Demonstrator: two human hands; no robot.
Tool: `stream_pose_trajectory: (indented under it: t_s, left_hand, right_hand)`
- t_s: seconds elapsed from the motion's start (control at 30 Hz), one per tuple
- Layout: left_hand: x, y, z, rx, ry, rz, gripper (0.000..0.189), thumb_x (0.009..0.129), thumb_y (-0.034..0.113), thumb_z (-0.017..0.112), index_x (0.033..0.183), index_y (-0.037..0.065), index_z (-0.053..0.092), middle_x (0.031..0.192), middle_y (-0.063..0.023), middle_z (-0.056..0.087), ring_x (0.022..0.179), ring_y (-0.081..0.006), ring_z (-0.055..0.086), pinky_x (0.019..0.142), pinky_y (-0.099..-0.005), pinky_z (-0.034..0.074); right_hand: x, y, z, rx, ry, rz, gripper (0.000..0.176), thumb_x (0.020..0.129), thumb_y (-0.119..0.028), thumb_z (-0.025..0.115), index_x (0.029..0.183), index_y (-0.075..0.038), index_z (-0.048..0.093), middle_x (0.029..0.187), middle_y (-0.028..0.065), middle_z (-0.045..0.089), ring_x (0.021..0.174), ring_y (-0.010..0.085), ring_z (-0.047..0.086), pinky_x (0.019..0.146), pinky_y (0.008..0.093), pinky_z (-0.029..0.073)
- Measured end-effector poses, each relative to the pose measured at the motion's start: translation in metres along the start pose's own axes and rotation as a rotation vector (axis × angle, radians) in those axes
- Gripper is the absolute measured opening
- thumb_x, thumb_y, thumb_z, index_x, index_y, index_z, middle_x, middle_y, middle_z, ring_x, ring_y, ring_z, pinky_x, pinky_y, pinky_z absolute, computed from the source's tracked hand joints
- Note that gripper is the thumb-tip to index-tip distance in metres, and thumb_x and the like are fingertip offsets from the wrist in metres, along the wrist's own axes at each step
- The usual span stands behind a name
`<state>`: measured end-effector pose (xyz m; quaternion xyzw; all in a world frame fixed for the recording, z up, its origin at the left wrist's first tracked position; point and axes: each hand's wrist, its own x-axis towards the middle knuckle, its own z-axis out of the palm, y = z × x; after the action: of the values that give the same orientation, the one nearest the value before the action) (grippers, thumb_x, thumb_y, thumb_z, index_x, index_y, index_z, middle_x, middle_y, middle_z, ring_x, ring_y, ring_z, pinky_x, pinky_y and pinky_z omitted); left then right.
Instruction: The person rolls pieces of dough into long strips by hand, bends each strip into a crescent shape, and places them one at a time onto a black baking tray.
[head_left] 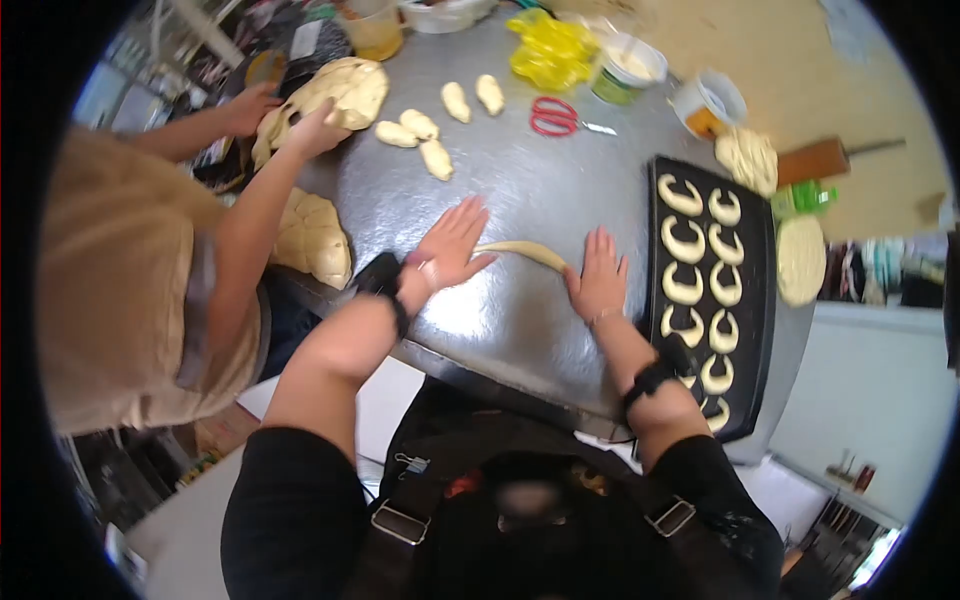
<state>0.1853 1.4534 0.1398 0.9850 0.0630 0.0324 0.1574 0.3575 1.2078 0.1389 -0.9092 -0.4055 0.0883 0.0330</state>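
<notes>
A thin strip of dough (pixel 525 249) lies on the metal table (pixel 470 320), curving between my two hands. Flat over its left end, my left hand (pixel 452 243) has its fingers stretched out and looks slightly blurred. My right hand (pixel 600 277) rests at the strip's right end, palm down, with the fingers extended. Neither hand grips anything. Beyond my left hand lie several short dough pieces (pixel 435 159). To the right of my right hand, a black baking tray (pixel 703 290) holds two columns of curved, crescent-shaped dough pieces (pixel 683 241).
At left, a co-worker's hands (pixel 318 130) hold a large dough mass (pixel 350 92); another dough slab (pixel 312 238) lies nearer. Red-handled scissors (pixel 556 117), a yellow plastic bag (pixel 553 50) and tubs (pixel 628 68) stand at the back. More dough (pixel 801 262) sits beyond the tray.
</notes>
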Motion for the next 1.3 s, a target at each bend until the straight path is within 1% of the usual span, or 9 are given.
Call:
stream_pose_trajectory:
  t_s: [0.27,0.37,0.5,0.57,0.77,0.8,0.9,1.07,1.3]
  left_hand:
    - [-0.059,0.097,-0.032,-0.057,-0.218,-0.191,0.087,0.083,0.042,0.066,0.150,0.010,0.022,0.157,-0.0196,0.012,0.144,-0.0458,0.007,0.113,-0.0581,0.013]
    - [-0.004,0.106,-0.014,-0.409,-0.283,0.158,0.084,0.074,0.018,0.075,0.146,0.011,0.031,0.134,-0.0185,0.048,0.127,-0.0349,0.045,0.104,-0.0436,0.037]
    - [0.019,0.122,-0.011,-0.600,-0.445,0.017,0.082,0.074,0.006,0.073,0.145,0.011,0.032,0.097,-0.0140,0.063,0.089,-0.0292,0.063,0.081,-0.0361,0.051]
    - [0.015,0.153,-0.039,-0.811,-0.308,0.097,0.079,0.073,0.004,0.067,0.144,0.008,0.033,0.084,-0.0140,0.063,0.077,-0.0313,0.064,0.071,-0.0385,0.051]
    - [-0.002,0.212,-0.064,-0.619,0.138,0.220,0.067,0.076,0.019,0.076,0.134,0.005,0.046,0.094,-0.0100,0.059,0.092,-0.0268,0.060,0.074,-0.0312,0.049]
    - [0.005,0.211,-0.035,-1.261,-0.360,-0.287,0.054,0.083,0.035,0.073,0.122,0.004,0.053,0.099,-0.0087,0.058,0.101,-0.0238,0.059,0.081,-0.0294,0.048]
    - [0.044,0.258,-0.062,-2.007,-1.586,-0.767,0.049,0.089,0.047,0.065,0.112,0.004,0.054,0.098,-0.0067,0.058,0.103,-0.0229,0.059,0.084,-0.0313,0.048]
    - [0.084,0.386,0.022,-2.167,-0.334,-0.726,0.018,0.098,0.019,0.054,0.111,0.006,0.055,0.102,-0.0053,0.062,0.097,-0.0197,0.062,0.081,-0.0366,0.052]
    - [0.128,0.543,0.096,-1.583,-0.344,-0.572,0.029,0.084,0.002,0.067,0.108,0.005,0.050,0.097,-0.0090,0.063,0.083,-0.0222,0.070,0.065,-0.0281,0.057]
  right_hand:
    - [-0.149,-0.026,-0.019,0.213,0.051,0.121,0.074,0.086,-0.037,0.062,0.145,-0.003,0.033,0.154,0.0235,0.018,0.142,0.0404,0.017,0.112,0.0577,0.018]
    - [-0.153,-0.046,0.001,0.879,0.150,0.173,0.072,0.087,-0.039,0.063,0.143,-0.004,0.034,0.146,0.0246,0.032,0.136,0.0404,0.030,0.110,0.0520,0.026]
    - [-0.130,-0.076,-0.047,1.960,-0.423,1.130,0.058,0.090,-0.037,0.065,0.133,-0.003,0.047,0.128,0.0129,0.053,0.118,0.0236,0.050,0.103,0.0374,0.038]
    - [-0.122,-0.076,-0.039,2.425,-0.235,0.899,0.047,0.091,-0.035,0.064,0.123,-0.002,0.057,0.114,0.0120,0.062,0.103,0.0218,0.060,0.090,0.0369,0.047]
    - [-0.137,-0.035,-0.078,2.347,0.648,0.780,0.026,0.093,-0.011,0.060,0.117,-0.005,0.050,0.097,0.0085,0.061,0.091,0.0203,0.061,0.080,0.0339,0.051]
    - [-0.148,-0.026,-0.102,2.304,0.756,0.807,0.035,0.092,-0.007,0.061,0.122,-0.006,0.043,0.097,0.0098,0.061,0.091,0.0215,0.061,0.079,0.0363,0.052]
    - [-0.181,0.011,-0.136,2.268,0.858,0.721,0.040,0.091,-0.006,0.062,0.123,-0.009,0.038,0.103,0.0104,0.060,0.097,0.0234,0.062,0.082,0.0377,0.053]
    - [-0.242,0.111,-0.126,2.227,0.847,0.763,0.035,0.092,-0.010,0.060,0.121,-0.009,0.040,0.112,0.0102,0.055,0.102,0.0245,0.061,0.080,0.0429,0.055]
    - [-0.321,0.334,-0.084,1.599,0.408,0.820,0.034,0.084,-0.002,0.061,0.115,-0.005,0.047,0.093,0.0054,0.055,0.082,0.0183,0.063,0.062,0.0342,0.060]
